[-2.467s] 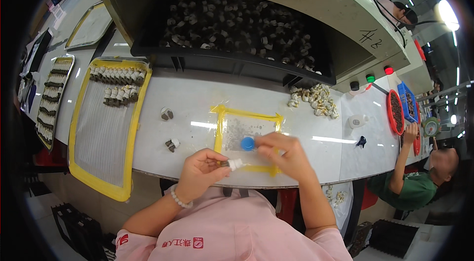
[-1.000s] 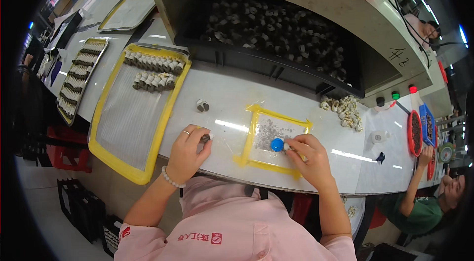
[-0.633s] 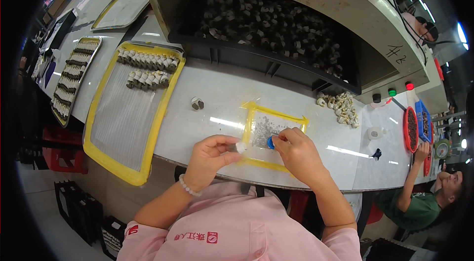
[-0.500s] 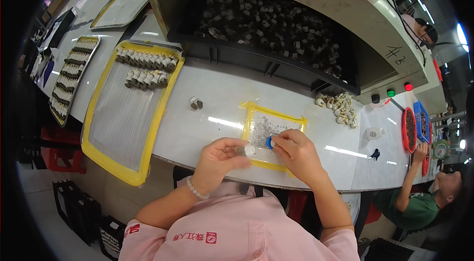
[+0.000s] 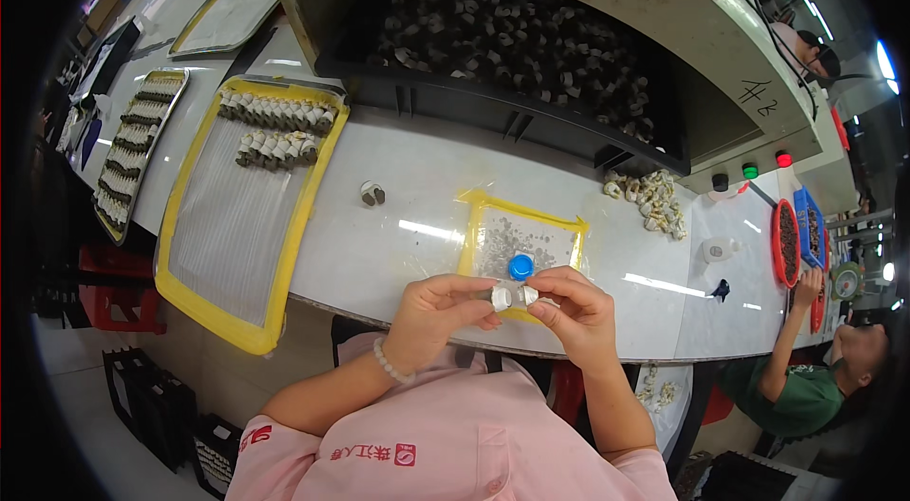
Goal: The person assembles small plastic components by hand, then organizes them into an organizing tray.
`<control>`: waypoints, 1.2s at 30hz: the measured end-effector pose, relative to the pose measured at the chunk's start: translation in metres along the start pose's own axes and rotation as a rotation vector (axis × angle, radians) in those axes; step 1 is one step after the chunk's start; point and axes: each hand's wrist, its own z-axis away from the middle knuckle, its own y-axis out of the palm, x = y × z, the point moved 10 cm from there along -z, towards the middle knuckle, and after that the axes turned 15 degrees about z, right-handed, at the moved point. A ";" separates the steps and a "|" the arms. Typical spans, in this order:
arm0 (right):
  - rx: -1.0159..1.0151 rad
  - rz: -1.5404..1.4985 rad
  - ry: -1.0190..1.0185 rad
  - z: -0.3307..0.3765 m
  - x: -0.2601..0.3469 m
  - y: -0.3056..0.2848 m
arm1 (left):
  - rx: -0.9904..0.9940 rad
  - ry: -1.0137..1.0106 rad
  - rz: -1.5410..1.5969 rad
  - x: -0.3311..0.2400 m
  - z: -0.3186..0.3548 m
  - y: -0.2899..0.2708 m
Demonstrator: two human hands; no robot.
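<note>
My left hand (image 5: 434,313) pinches a small part (image 5: 501,298) with a white end and a greyish body, held just above the bench's near edge. Close beside it, my right hand (image 5: 580,313) grips a small white piece (image 5: 528,294) between thumb and fingertips. The two pieces face each other with a narrow gap. Just beyond my fingers a round blue cap-like dish (image 5: 520,266) rests on a clear sheet edged with yellow tape (image 5: 580,237). Grey spots cover the sheet's middle. Farther left, a couple of loose dark-and-white parts (image 5: 372,193) lie on the bench.
A black bin (image 5: 493,112) full of similar parts stands under a beige machine housing (image 5: 701,55). At left is a yellow-edged tray (image 5: 213,217) with two rows of parts. A pile of whitish pieces (image 5: 649,202) and a white bottle (image 5: 718,250) sit right; a co-worker (image 5: 806,397) is beyond.
My right hand has moved from the blue dish toward me and now holds a white piece near the left hand's part. My left hand has shifted slightly right. The blue dish is now uncovered.
</note>
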 end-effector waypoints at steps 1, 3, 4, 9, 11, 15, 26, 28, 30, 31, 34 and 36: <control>-0.001 -0.001 0.001 -0.001 0.001 0.001 | 0.003 -0.002 0.006 0.000 0.000 0.000; 0.014 0.099 -0.036 -0.003 0.007 0.004 | 0.002 -0.004 0.024 0.000 0.001 0.001; 0.017 0.097 -0.036 -0.003 0.008 0.004 | 0.002 -0.005 0.044 0.000 0.001 0.001; 0.060 0.287 -0.084 -0.008 0.018 0.014 | -0.018 0.041 -0.033 -0.008 0.007 0.001; 0.080 0.238 -0.087 -0.005 0.020 0.016 | 0.027 0.068 -0.040 -0.012 0.012 0.011; 0.093 0.045 0.003 0.008 0.017 0.022 | 0.150 0.133 0.041 -0.023 0.029 0.031; 0.204 0.148 -0.029 0.031 0.033 0.076 | 0.035 0.022 0.045 -0.025 0.086 -0.005; 0.255 0.141 -0.047 0.039 0.032 0.085 | 0.074 0.060 -0.096 -0.037 0.099 0.002; 0.163 0.153 -0.076 0.040 0.037 0.088 | 0.061 0.129 -0.145 -0.057 0.101 -0.011; 0.148 0.146 -0.065 0.046 0.030 0.085 | 0.032 0.256 -0.247 -0.083 0.104 -0.024; -0.023 0.138 -0.014 0.071 0.012 0.054 | -0.249 0.622 -0.730 -0.184 0.110 -0.080; -0.103 0.203 -0.004 0.092 0.005 0.036 | -0.411 0.878 -0.997 -0.256 0.119 -0.099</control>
